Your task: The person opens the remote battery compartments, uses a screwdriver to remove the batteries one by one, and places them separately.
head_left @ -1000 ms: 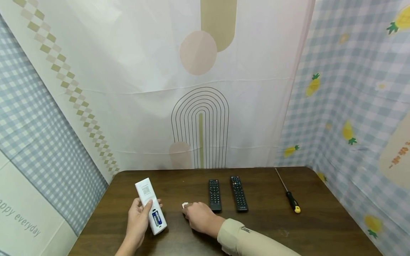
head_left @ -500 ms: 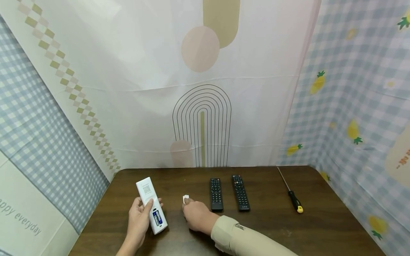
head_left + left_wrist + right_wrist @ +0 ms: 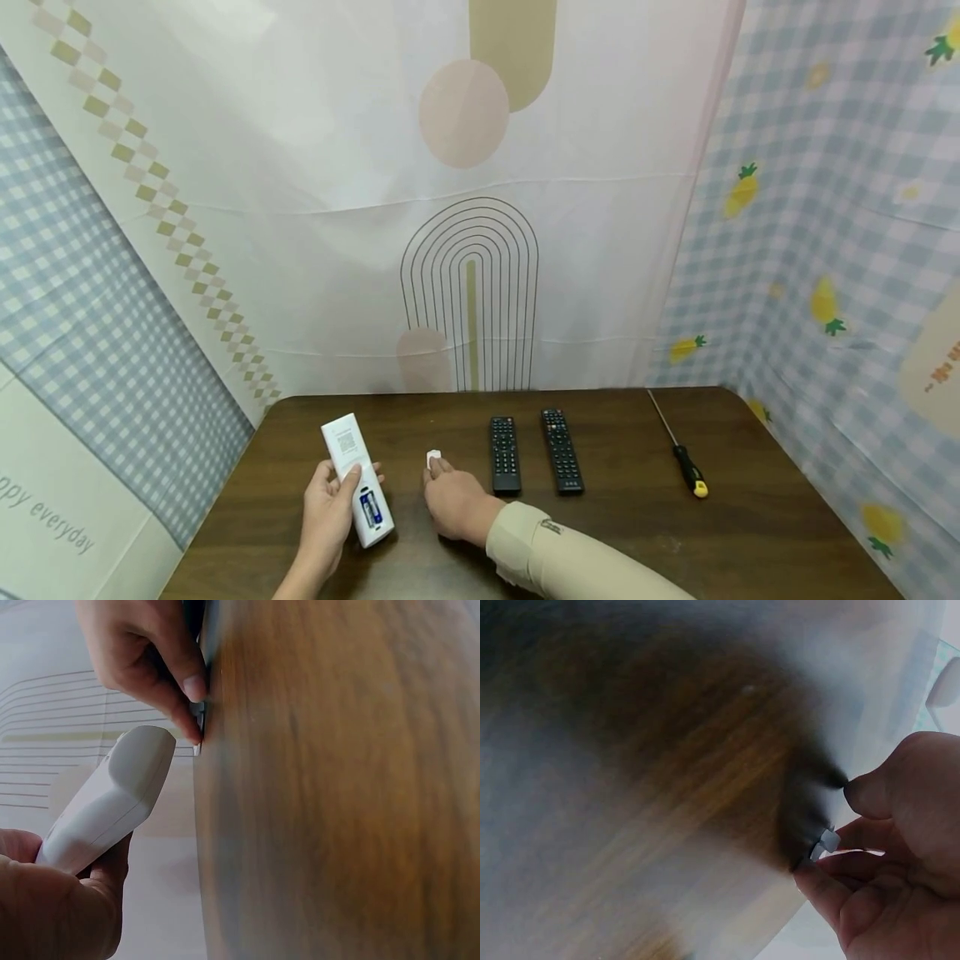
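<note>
A person's left hand (image 3: 327, 510) grips a white remote (image 3: 349, 447) over the left side of the counter (image 3: 757, 533), blue batteries (image 3: 371, 508) exposed in its back; tipping it face-up could spill them. The right hand (image 3: 456, 504) is loosely parted, thumb clear, fingertips at a small white piece (image 3: 432, 457). Blur obscures the contact; a careless brush could send the piece sliding.
</note>
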Motion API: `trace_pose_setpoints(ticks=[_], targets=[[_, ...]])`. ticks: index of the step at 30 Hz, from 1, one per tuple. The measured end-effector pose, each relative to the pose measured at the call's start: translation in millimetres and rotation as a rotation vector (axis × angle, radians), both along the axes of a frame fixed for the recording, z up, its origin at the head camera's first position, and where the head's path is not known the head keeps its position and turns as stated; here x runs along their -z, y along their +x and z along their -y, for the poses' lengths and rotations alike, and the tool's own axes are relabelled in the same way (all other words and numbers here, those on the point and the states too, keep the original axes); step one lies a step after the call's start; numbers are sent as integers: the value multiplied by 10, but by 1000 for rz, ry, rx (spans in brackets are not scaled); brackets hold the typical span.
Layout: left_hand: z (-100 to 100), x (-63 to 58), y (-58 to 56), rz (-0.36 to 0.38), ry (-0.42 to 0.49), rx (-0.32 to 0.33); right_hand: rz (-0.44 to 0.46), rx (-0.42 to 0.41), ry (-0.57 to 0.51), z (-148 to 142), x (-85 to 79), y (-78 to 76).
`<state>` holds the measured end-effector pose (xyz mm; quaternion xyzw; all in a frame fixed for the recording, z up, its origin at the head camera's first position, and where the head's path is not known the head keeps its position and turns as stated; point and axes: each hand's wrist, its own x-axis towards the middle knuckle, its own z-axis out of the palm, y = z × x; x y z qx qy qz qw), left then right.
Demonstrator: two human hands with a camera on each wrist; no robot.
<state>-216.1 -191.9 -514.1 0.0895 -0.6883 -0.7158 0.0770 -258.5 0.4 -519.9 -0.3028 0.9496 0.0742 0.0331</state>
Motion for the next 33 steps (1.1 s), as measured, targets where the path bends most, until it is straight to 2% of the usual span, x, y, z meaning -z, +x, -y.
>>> trace_pose_setpoints(ticks=[6, 10, 14, 21, 28, 33], targets=[[-39, 25, -10, 2, -4, 14, -54, -14, 23, 21, 53, 7], [-59, 16, -10, 2, 2, 20, 5, -28, -82, -15, 36, -7], [-41, -8, -10, 0, -3, 21, 67, -54, -197, -158, -58, 45], [23, -11, 1, -11, -2, 23, 43, -115, -297, -701, -338, 288], [23, 6, -4, -23, 14, 44, -34, -83, -429, -1375, -496, 384], [20, -3, -15, -17, 10, 39, -36, -16, -487, -1704, -488, 379]])
